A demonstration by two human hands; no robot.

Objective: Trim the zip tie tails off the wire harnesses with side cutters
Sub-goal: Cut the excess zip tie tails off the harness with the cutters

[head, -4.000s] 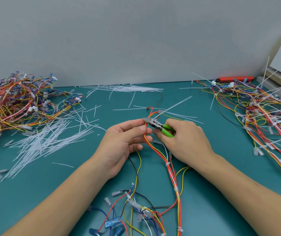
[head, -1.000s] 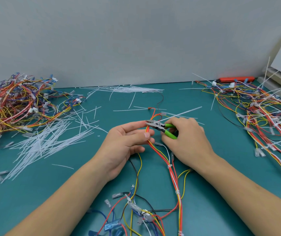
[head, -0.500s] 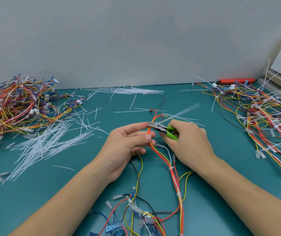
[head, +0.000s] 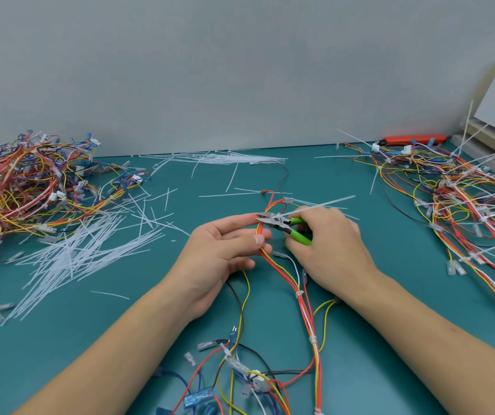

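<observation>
**Both hands on the harness at mid-table**

Left hand [head: 225, 253] pinches the thin red, orange and yellow wires of the harness [head: 303, 298] between thumb and fingers. I see my right hand [head: 330, 250] gripping green-handled cutters [head: 285, 224], steel tips at the wires, beside a stiff white zip tie tail [head: 324, 205]. Cut white tails [head: 84, 256] lie scattered on the smooth teal table [head: 405, 295], with tangled wire piles [head: 21, 187] either side.
</observation>
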